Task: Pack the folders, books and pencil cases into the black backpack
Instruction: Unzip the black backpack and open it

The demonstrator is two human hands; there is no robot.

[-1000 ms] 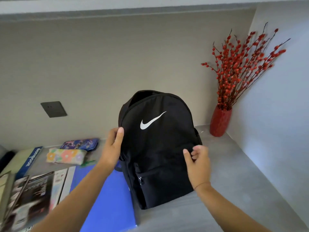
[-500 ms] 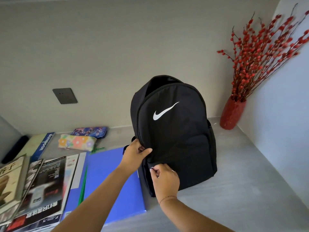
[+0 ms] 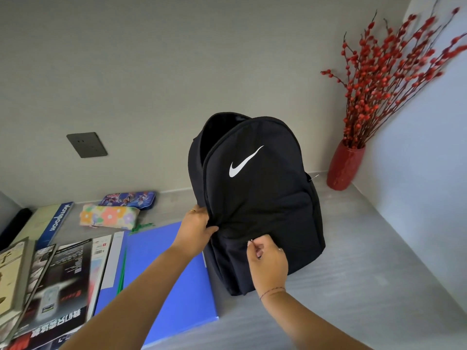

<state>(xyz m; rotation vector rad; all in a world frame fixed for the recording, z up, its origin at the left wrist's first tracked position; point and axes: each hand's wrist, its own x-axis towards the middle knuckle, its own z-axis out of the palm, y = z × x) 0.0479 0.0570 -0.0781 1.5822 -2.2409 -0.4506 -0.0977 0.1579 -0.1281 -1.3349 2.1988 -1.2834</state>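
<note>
The black backpack [image 3: 262, 198] with a white swoosh stands upright on the grey table, its main compartment gaping at the top. My left hand [image 3: 195, 229] grips the fabric at its left side. My right hand [image 3: 267, 258] pinches a small zipper pull on the front pocket. A blue folder [image 3: 164, 281] lies flat to the left, its corner under the bag. Magazines and books [image 3: 58, 286] lie further left, with a notebook [image 3: 54, 221] behind them. A floral pencil case [image 3: 108, 216] and a blue cartoon pencil case [image 3: 127, 198] rest near the wall.
A red vase [image 3: 345, 165] with red berry branches stands in the back right corner. A dark wall socket [image 3: 86, 145] is on the wall at left. The right wall runs close along the table's right side. A green sheet edge [image 3: 123, 271] shows beside the folder.
My right hand went from the bag's right side to its lower left, then slid right along the front pocket pinching the zipper pull. My left hand dropped lower on the bag's left side.
</note>
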